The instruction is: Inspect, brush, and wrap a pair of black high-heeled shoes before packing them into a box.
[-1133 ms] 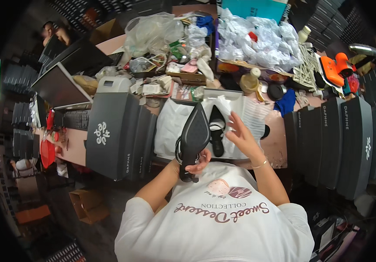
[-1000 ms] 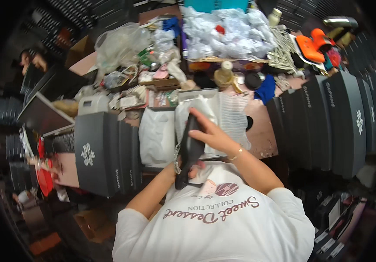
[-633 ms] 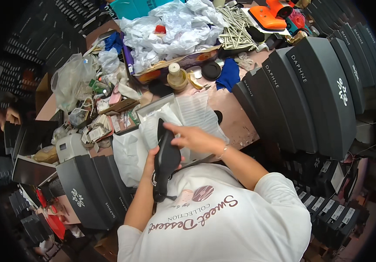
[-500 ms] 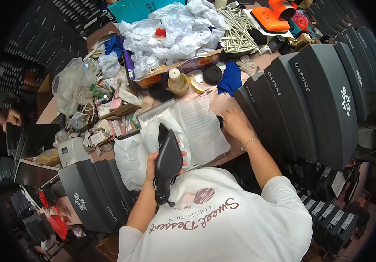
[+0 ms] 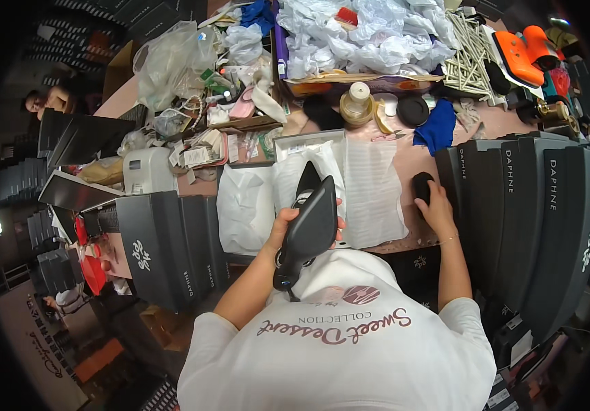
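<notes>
A black pointed-toe shoe (image 5: 314, 214) is held in front of my chest, its sole side up and its toe pointing away from me. My left hand (image 5: 280, 234) wraps round it, thumb on the left and fingertips showing on the right edge. A second dark pointed tip shows just beyond it. Under and behind lies an open shoe box (image 5: 302, 142) lined with white tissue. At the right, my right hand (image 5: 439, 209) closes its fingers on a small black rounded pad (image 5: 421, 186) on the pink tabletop. Whether that pad is sponge or brush, I cannot tell.
White wrapping sheets (image 5: 372, 195) flank the box. Dark shoe boxes (image 5: 548, 212) stand in a row at the right, more (image 5: 154, 240) at the left. Behind are a bottle (image 5: 357, 106), a blue cloth (image 5: 435, 127), a carton of crumpled tissue (image 5: 370, 83) and an orange tool (image 5: 520, 60).
The whole scene has shifted rightward in view. The shoe has turned a little, toe further right, and a second tip shows behind it. More of the black pad shows at my right hand.
</notes>
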Available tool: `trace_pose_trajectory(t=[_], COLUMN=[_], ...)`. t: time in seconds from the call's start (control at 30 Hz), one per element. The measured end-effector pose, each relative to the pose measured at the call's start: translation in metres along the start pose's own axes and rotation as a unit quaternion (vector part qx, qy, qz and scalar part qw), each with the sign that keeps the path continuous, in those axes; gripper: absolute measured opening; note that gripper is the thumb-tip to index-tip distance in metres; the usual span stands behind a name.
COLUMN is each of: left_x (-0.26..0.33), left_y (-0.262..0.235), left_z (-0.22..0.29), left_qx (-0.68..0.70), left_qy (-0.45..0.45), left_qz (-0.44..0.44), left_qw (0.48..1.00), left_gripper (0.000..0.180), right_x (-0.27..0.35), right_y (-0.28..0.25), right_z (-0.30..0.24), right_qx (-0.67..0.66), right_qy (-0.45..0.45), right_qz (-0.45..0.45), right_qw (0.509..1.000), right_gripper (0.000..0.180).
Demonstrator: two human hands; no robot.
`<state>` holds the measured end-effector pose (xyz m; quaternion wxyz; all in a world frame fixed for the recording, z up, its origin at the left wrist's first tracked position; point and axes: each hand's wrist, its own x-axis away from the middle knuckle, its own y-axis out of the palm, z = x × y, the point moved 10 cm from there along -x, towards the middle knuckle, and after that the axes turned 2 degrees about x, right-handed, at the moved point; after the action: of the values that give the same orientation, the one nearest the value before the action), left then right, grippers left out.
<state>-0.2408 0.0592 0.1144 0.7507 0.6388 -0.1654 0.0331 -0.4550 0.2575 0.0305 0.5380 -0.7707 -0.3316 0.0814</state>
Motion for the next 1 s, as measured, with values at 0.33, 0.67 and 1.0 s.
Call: trace_pose_trajectory(t=[0.33, 0.67, 1.0], left_x=[0.001, 0.019, 0.045], left_y=[-0.029, -0.056, -0.050], left_z=[0.023, 0.034, 0.020], left_qx=[-0.023, -0.056, -0.159], left_qy=[0.016, 0.089, 0.138], left_qz=[0.119, 0.189, 0.231], left_qw=[0.993, 0.976, 0.950], left_gripper=[0.071, 0.056, 0.050], right_x=[-0.095, -0.151, 0.032], right_y=[-0.096, -0.060, -0.008], right_z=[-0.059, -0.061, -0.305], right_qx=[-0.160, -0.049, -0.172], right_qy=[-0.053, -0.092, -0.288], right_qz=[0.269, 0.284, 0.042], right_qw=[0.948, 0.953, 0.941], right_gripper=[0.051, 0.030, 0.022])
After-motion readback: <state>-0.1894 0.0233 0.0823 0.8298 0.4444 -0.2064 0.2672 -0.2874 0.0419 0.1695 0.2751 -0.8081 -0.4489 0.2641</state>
